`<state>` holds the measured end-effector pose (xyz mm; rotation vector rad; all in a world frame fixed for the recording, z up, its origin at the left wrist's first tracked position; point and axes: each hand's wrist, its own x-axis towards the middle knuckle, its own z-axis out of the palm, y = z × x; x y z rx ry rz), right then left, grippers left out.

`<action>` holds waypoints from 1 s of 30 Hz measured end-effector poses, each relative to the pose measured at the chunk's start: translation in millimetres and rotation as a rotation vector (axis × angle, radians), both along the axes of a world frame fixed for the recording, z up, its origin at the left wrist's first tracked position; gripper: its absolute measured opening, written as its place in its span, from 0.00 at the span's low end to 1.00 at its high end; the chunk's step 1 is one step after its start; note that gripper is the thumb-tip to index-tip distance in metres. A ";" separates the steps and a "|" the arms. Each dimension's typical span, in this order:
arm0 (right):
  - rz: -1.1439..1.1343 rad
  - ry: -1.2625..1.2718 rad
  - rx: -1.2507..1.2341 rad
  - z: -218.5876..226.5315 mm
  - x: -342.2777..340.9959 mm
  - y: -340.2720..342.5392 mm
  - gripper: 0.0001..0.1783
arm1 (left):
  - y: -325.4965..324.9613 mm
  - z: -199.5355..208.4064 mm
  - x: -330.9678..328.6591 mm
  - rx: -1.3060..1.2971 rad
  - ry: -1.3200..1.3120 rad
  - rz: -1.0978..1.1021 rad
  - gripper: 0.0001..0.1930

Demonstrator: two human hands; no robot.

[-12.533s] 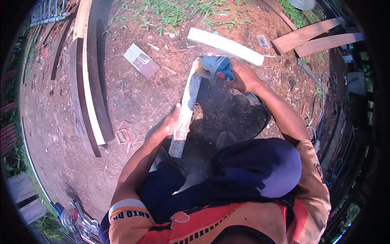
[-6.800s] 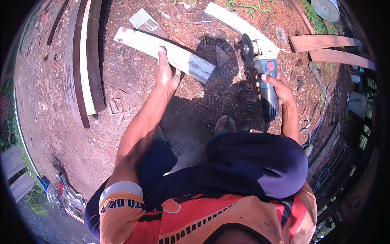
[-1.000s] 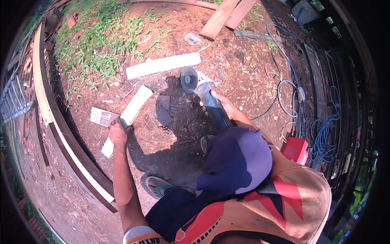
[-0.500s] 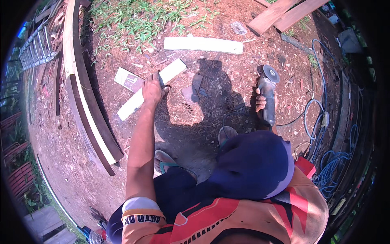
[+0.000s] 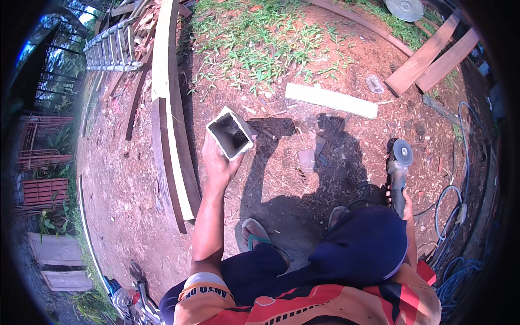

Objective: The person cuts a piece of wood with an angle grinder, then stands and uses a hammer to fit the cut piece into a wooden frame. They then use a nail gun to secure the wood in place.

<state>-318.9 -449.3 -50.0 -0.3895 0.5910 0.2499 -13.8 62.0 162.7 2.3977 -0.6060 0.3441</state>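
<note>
My left hand (image 5: pixel 218 165) is wrapped around a white hollow square tube (image 5: pixel 232 134), lifted off the ground. Its open end faces up toward me, showing a dark hollow inside with rough rims. To the right, my right hand (image 5: pixel 407 205) grips the body of a dark angle grinder (image 5: pixel 398 181), whose round grey disc (image 5: pixel 403 152) sits at the far end. I cannot tell if the disc is spinning. A second white piece (image 5: pixel 331 101) of similar length lies on the ground ahead, apart from both hands.
Long timber boards (image 5: pixel 172 124) run along the left, beside a ladder (image 5: pixel 112 49). Brown planks (image 5: pixel 425 54) lie far right, near blue cable coils (image 5: pixel 459 276). Broken flat pieces (image 5: pixel 307 158) lie on the soil ahead of my sandalled feet (image 5: pixel 254 230). Grass grows beyond.
My left hand has raised the white tube from the ground and tipped its open end toward me. My right hand still holds the grinder, now lower in the picture. The view has shifted left.
</note>
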 end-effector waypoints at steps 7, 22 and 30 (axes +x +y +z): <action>0.302 0.301 -0.666 51.2 0.1 7.7 0.28 | -20.3 7.0 -19.8 -0.185 -0.076 0.073 0.31; 0.513 0.465 -1.910 25.8 -16.5 26.4 0.34 | 56.8 -38.9 54.8 -1.863 0.298 0.538 0.34; 0.388 0.362 -1.731 60.2 -4.8 52.0 0.26 | 80.6 -114.7 59.8 -2.143 0.588 0.603 0.26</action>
